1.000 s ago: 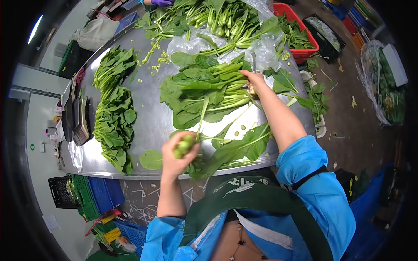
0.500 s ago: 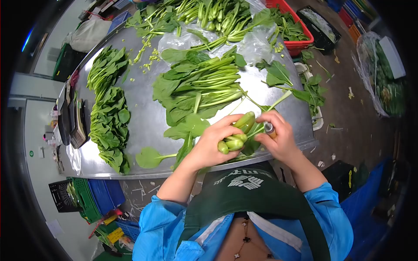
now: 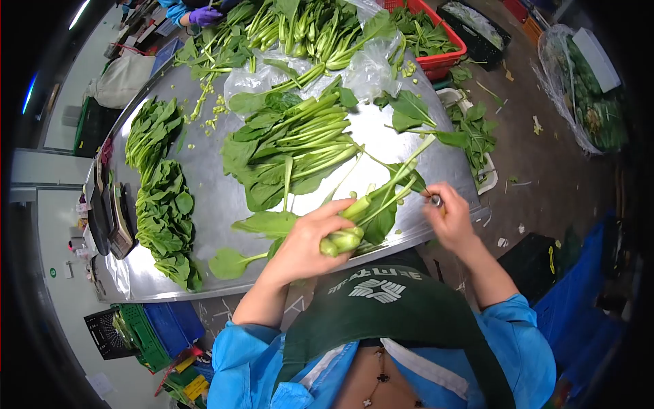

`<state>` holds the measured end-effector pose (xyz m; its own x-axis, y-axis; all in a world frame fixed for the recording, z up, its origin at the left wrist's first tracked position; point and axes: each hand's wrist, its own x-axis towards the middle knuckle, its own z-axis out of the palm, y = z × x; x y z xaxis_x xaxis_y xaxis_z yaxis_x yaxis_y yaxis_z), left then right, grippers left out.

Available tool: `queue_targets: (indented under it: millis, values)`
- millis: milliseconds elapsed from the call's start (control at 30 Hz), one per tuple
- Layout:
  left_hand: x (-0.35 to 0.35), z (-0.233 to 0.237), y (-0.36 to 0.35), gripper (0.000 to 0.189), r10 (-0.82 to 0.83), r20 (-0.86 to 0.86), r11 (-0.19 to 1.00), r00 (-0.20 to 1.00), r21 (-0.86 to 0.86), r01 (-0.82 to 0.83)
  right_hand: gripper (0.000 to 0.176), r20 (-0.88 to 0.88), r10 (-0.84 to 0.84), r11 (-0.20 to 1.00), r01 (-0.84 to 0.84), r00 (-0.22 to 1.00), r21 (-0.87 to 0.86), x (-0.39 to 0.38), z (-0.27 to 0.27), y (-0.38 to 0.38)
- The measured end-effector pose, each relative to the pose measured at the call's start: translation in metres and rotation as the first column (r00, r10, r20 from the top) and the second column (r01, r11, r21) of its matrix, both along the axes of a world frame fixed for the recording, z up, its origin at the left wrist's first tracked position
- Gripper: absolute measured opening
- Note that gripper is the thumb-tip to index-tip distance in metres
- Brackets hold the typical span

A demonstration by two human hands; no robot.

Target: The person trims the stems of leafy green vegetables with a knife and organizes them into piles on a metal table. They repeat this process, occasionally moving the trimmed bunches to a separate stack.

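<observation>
My left hand (image 3: 310,242) is wrapped round a small bunch of greens (image 3: 344,238) near the table's front edge, cut stem ends facing up. To its right, my right hand (image 3: 449,215) is closed on a small knife (image 3: 436,200), with its metal part showing between the fingers. Leafy stalks (image 3: 402,178) stand between the two hands. Beyond them lies a pile of greens (image 3: 300,140) with stems to the right. A loose leaf (image 3: 228,264) rests left of my left hand.
Trimmed greens (image 3: 163,218) lie in a column on the metal table (image 3: 211,170). A scale (image 3: 121,232) stands at its left edge. Clear plastic bags (image 3: 368,71) and more greens lie at the back, near a red crate (image 3: 439,61). Another person's purple-gloved hand (image 3: 204,16) shows behind.
My right hand has moved away from the bunch to the right with the knife. My left hand has tilted the bunch and shifted slightly left. The view has shifted, and a gloved hand now shows.
</observation>
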<state>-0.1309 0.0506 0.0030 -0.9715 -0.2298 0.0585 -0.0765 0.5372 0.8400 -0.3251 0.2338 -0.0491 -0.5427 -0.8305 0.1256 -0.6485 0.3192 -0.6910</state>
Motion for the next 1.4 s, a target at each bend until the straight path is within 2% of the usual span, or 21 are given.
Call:
queue_targets:
  millis: [67,133,167,200,233,267,300,400,467,500,533,600,667,733,800,900,967,1000,1033,1133,1400]
  values:
    - [0.01,-0.006,0.005,0.031,0.018,0.055,1.0,0.998,0.001,-0.018,0.028,0.218,0.204,0.854,-0.065,0.954,-0.516,0.032,0.008,-0.027]
    - [0.012,-0.01,0.003,0.032,-0.048,0.025,0.982,0.999,0.185,0.042,0.028,0.417,0.287,0.885,-0.072,0.863,-0.459,0.042,0.011,-0.047]
    - [0.019,-0.012,-0.004,0.033,-0.004,-0.033,0.977,0.999,0.214,0.011,0.02,0.631,0.172,0.912,0.121,0.756,-0.393,0.043,-0.015,-0.063]
    - [0.031,-0.021,-0.008,0.042,0.141,-0.095,0.85,0.985,0.521,-0.071,0.019,0.609,0.01,0.924,0.225,0.793,-0.309,0.032,-0.035,-0.085]
    - [0.043,-0.018,-0.013,0.047,0.257,-0.057,0.732,0.965,0.663,-0.156,0.018,0.591,-0.142,0.963,0.249,0.794,-0.104,0.015,-0.045,-0.106]
    - [0.056,-0.014,-0.019,0.051,0.357,0.001,0.583,0.934,0.781,-0.224,0.023,0.742,-0.2,0.961,0.277,0.64,0.02,-0.001,-0.07,-0.128]
    - [0.067,-0.015,-0.026,0.053,0.435,-0.019,0.55,0.9,0.798,-0.249,0.029,0.557,-0.222,0.942,0.324,0.8,-0.09,-0.009,-0.099,-0.15]
    - [0.102,-0.027,-0.038,0.052,0.64,-0.062,0.459,0.766,0.83,-0.316,0.042,0.555,-0.258,0.949,0.314,0.791,-0.007,-0.03,-0.14,-0.208]
    - [0.108,-0.017,-0.038,0.044,0.677,-0.114,0.495,0.727,0.802,-0.335,0.044,0.602,-0.289,0.954,0.174,0.745,0.243,-0.038,-0.149,-0.233]
    - [0.106,-0.009,-0.035,0.041,0.659,-0.137,0.592,0.739,0.701,-0.398,0.044,0.476,-0.274,0.96,0.212,0.836,0.181,-0.035,-0.146,-0.238]
    - [0.106,-0.005,-0.034,0.038,0.64,-0.156,0.674,0.753,0.584,-0.452,0.041,0.572,-0.263,0.964,0.24,0.777,0.118,-0.032,-0.144,-0.235]
    - [0.108,-0.009,-0.033,0.03,0.649,0.119,0.733,0.752,0.17,-0.659,0.032,0.582,-0.148,0.956,0.266,0.799,-0.121,-0.021,-0.134,-0.223]
    - [0.091,-0.019,-0.029,0.033,0.525,0.045,0.85,0.85,-0.079,-0.521,0.026,0.432,-0.077,0.972,0.165,0.898,-0.169,0.007,-0.069,-0.188]
    - [0.061,-0.012,-0.025,0.043,0.313,-0.175,0.842,0.933,-0.403,-0.358,0.022,0.343,0.132,0.92,0.014,0.93,-0.392,0.036,-0.024,-0.151]
    - [0.038,-0.01,-0.023,0.046,0.195,-0.16,0.877,0.968,-0.413,-0.245,0.021,0.119,0.221,0.867,-0.138,0.968,-0.479,0.053,0.02,-0.117]
    - [0.016,-0.014,-0.019,0.045,-0.065,-0.127,0.985,0.99,-0.167,0.043,0.024,0.199,0.254,0.864,-0.129,0.947,-0.487,0.055,0.044,-0.078]
    - [0.011,-0.012,-0.012,0.041,-0.071,-0.121,0.997,0.99,-0.047,0.066,0.023,0.235,0.174,0.89,-0.051,0.956,-0.452,0.042,0.051,-0.055]
    - [0.008,-0.011,-0.008,0.037,-0.057,-0.107,0.995,0.993,0.071,0.064,0.023,0.079,0.224,0.912,-0.181,0.971,-0.367,0.031,0.052,-0.041]
    - [0.007,-0.013,-0.007,0.035,-0.078,-0.101,0.994,0.992,0.066,0.085,0.026,-0.072,0.288,0.92,-0.297,0.955,-0.256,0.025,0.053,-0.031]
    - [-0.001,-0.005,-0.003,0.034,-0.162,-0.106,0.984,0.981,0.058,0.168,0.034,-0.137,0.281,0.938,-0.302,0.95,-0.172,0.024,0.048,-0.015]
    - [-0.001,-0.004,-0.001,0.041,-0.2,-0.086,0.98,0.976,-0.036,0.197,0.028,-0.159,0.174,0.961,-0.203,0.972,-0.186,0.007,0.003,0.009]
